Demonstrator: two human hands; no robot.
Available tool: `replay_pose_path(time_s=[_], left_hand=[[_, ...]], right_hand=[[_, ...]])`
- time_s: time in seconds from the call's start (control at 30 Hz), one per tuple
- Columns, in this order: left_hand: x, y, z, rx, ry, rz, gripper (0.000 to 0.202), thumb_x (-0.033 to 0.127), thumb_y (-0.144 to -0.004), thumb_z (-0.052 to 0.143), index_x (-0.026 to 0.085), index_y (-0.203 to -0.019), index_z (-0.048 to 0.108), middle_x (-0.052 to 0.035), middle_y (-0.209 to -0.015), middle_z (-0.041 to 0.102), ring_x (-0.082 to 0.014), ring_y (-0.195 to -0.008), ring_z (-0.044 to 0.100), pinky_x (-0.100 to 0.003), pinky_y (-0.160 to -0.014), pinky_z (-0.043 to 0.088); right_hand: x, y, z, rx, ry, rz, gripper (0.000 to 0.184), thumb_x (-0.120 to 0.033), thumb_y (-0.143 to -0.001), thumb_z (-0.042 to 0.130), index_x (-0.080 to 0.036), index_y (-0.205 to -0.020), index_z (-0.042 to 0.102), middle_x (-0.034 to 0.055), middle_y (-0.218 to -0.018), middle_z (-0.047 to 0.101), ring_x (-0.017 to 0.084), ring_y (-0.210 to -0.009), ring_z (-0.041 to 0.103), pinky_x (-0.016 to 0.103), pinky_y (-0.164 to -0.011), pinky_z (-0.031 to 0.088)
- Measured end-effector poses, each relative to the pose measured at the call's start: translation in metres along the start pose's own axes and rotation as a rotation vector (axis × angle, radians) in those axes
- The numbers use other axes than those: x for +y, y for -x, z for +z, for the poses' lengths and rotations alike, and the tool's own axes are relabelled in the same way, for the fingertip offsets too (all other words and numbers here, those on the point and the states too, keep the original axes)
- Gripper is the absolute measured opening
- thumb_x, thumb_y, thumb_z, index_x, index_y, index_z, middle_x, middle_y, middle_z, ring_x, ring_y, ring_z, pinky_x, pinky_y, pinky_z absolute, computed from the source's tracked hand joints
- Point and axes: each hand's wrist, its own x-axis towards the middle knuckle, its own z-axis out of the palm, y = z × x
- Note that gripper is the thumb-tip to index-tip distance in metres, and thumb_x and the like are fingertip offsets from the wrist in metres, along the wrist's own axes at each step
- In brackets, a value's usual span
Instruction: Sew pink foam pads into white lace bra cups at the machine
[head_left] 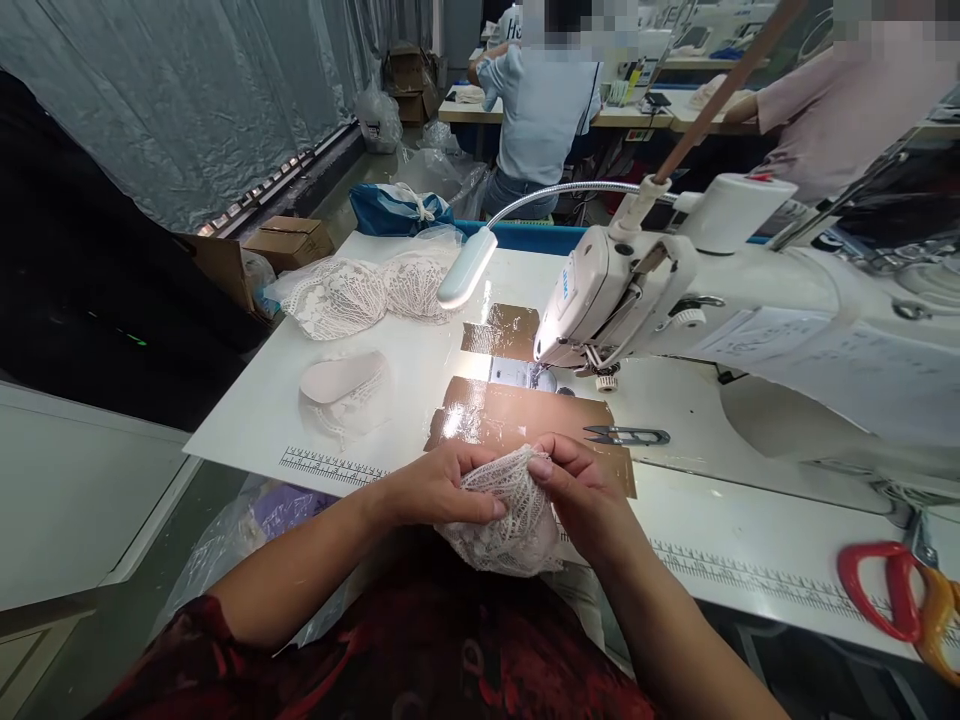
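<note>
Fingers of your left hand (435,488) and right hand (592,492) pinched one lace piece (510,540) over the surface's (259,405) front edge, seemingly aligning; next needed steadiness

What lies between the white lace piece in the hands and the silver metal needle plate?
Glossy brown tape on the white tabletop, in the head view.

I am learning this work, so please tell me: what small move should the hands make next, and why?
Perhaps carry the lace forward to the machine: the left hand and right hand both hold it, and the needle area ahead is lit.
</note>
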Motion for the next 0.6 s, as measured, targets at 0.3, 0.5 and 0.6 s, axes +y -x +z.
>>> replay_pose_path(time_s=[0.3,0.5,0.6], left_hand=[[-0.029,0.001,0.005,0.26,0.27,0.123,0.007,0.016,-0.06,0.07,0.011,-0.065,0.07,-0.0034,-0.063,0.064,-0.0116,-0.06,0.057,-0.022,-0.062,0.045],[-0.031,0.003,0.005,0.365,0.466,0.111,0.009,0.017,-0.057,0.064,0.011,-0.065,0.065,-0.0017,-0.06,0.061,-0.0097,-0.055,0.055,-0.02,-0.057,0.046],[-0.029,0.005,0.003,0.281,0.502,0.161,0.03,0.035,-0.066,0.066,0.012,-0.085,0.066,-0.0034,-0.069,0.062,-0.0116,-0.06,0.057,-0.022,-0.059,0.048]], right_hand=[[-0.007,-0.002,0.0,0.384,-0.325,-0.11,0.024,-0.027,-0.059,0.082,-0.02,-0.071,0.063,-0.0049,-0.064,0.057,0.009,-0.057,0.054,0.021,-0.06,0.049],[0.002,-0.007,-0.008,0.451,-0.292,-0.129,0.028,-0.028,-0.058,0.084,-0.019,-0.076,0.064,-0.004,-0.071,0.063,0.01,-0.066,0.061,0.019,-0.065,0.053],[0.005,-0.008,-0.01,0.486,-0.272,-0.138,0.03,-0.028,-0.058,0.084,-0.019,-0.079,0.064,-0.0025,-0.076,0.065,0.011,-0.069,0.062,0.019,-0.065,0.054]])
